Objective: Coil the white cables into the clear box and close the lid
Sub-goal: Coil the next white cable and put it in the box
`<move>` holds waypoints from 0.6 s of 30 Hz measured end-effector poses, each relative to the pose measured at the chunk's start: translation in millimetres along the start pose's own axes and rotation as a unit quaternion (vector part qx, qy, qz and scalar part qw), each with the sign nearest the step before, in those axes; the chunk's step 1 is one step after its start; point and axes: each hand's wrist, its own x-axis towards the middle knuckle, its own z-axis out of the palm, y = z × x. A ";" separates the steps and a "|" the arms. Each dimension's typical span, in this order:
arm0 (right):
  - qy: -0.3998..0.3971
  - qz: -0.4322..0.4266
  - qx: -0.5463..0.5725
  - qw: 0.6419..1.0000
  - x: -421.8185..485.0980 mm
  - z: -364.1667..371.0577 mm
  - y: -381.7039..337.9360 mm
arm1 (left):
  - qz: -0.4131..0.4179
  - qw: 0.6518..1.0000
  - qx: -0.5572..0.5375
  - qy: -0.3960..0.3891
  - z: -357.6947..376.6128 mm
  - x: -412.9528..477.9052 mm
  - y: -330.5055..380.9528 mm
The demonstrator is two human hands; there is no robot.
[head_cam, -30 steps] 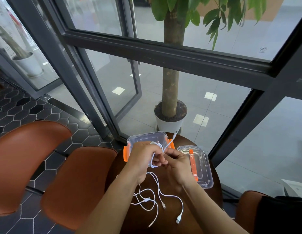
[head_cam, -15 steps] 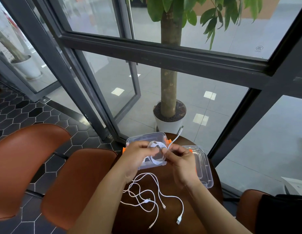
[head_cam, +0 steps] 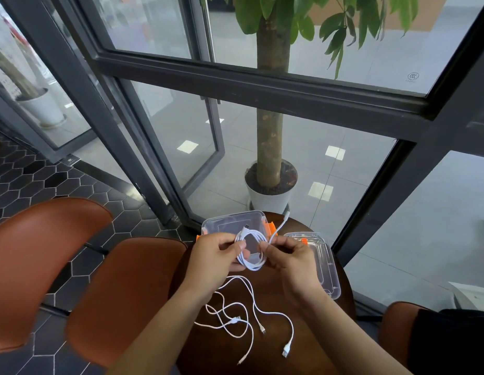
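White cable (head_cam: 250,251), wound into a small coil, held in both hands over the near edge of the clear box (head_cam: 230,221).
Left hand (head_cam: 214,255) pinches the coil's left side between thumb and fingers. Right hand (head_cam: 289,259) pinches the right side, fingers curled. One free end runs up and right from that hand, past the box's orange latch (head_cam: 270,229). Box stands open at the far side of the round dark table (head_cam: 311,347). Clear lid (head_cam: 323,266) lies flat just right of it, partly behind the right hand. Loose white cables (head_cam: 246,318) lie tangled on the table nearer the person, between the forearms. Two brown chairs (head_cam: 122,288) stand left of the table. Potted tree (head_cam: 270,147) stands behind the glass beyond.
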 end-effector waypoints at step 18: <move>-0.013 -0.115 -0.301 0.946 0.9 -29.9 -29.5 | -0.027 0.997 0.033 -0.064 4.0 -0.5 8.6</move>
